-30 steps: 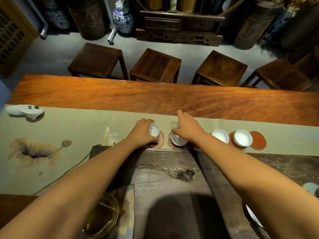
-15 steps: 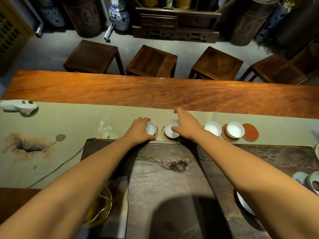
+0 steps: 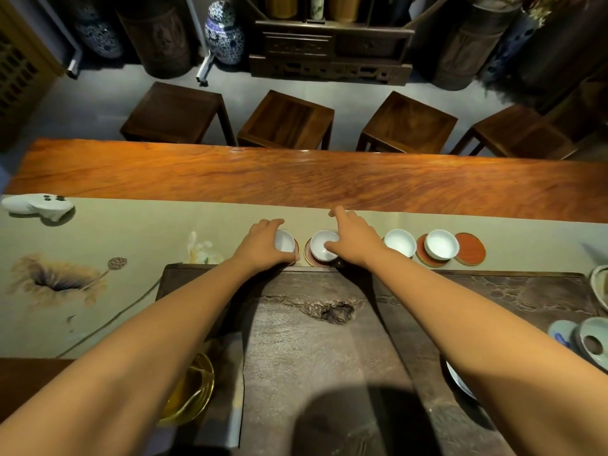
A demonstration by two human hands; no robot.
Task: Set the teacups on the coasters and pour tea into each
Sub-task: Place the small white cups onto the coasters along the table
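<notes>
Several white teacups stand in a row on the pale green runner [image 3: 138, 245]. My left hand [image 3: 260, 245] grips the leftmost teacup [image 3: 285, 241], tilted over a reddish coaster [image 3: 296, 250]. My right hand [image 3: 353, 240] holds the second teacup [image 3: 322, 246] by its rim; that cup sits upright on a gold-edged coaster [image 3: 309, 258]. A third teacup [image 3: 399, 242] stands just right of my right hand, its coaster mostly hidden. A fourth teacup [image 3: 441, 244] rests on a red coaster [image 3: 427, 260], and a bare red coaster [image 3: 470, 250] lies beside it.
A dark stone tea tray [image 3: 329, 340] fills the near middle. Pale teaware [image 3: 589, 340] sits at the right edge, a glass pitcher [image 3: 187, 393] at lower left, a white controller [image 3: 36, 204] far left. Wooden stools [image 3: 286, 120] stand beyond the long table [image 3: 296, 179].
The right-hand cup has settled flat on its coaster. The left cup has come down closer to its coaster. Both hands stay on their cups.
</notes>
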